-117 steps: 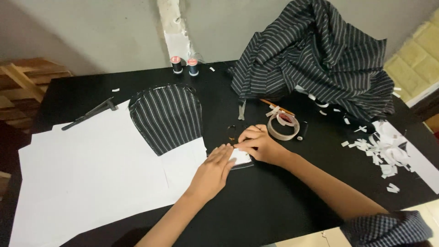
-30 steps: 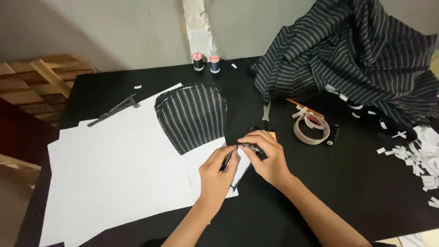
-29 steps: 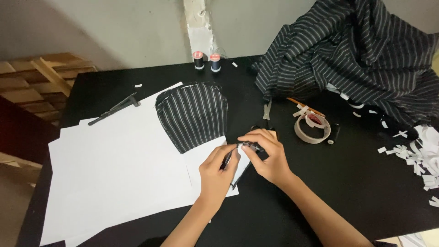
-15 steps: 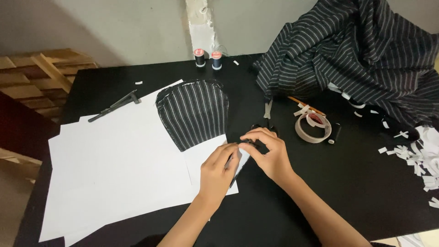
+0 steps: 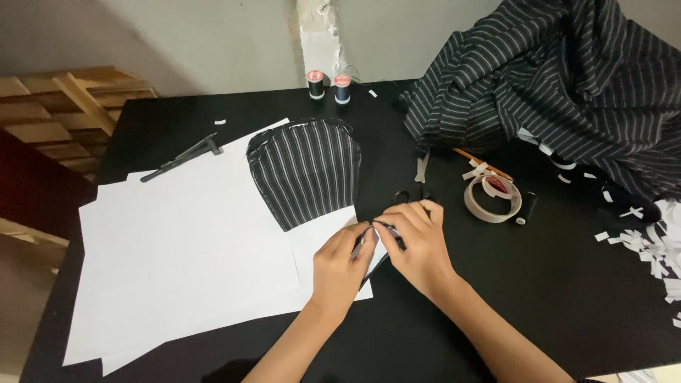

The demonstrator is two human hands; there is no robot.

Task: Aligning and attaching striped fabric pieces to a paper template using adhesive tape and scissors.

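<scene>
Head view, looking down on a black table (image 5: pixel 553 305) set against a pale wall. Heaped at the far right corner, a large mound of black pinstriped fabric (image 5: pixel 567 78). Spread across the left half, overlapping white paper sheets (image 5: pixel 177 262), and on their far edge a cut panel of the same striped cloth (image 5: pixel 306 170), rounded at the top, narrowing toward the hands. Just beyond the near tip of that panel, at the right edge of the paper, both hands working close together: left hand (image 5: pixel 340 266) palm down on the sheet, fingers drawn together and pinching a thin dark stick, possibly a pen or pencil, too small to tell; right hand (image 5: pixel 420 245) curled just beside it, fingertips bunched and pinching a small white slip (image 5: pixel 383 230) where the two hands meet. Near the right hand, toward the fabric heap, a roll of tape (image 5: pixel 489 202) lying flat, with a small dark spool touching its right side. At the far right edge, a scatter of white paper scraps (image 5: pixel 656 245). On the far left of the paper, a slim dark tool (image 5: pixel 181 157). At the back by the wall, two thread spools (image 5: pixel 330 85) standing upright side by side.
</scene>
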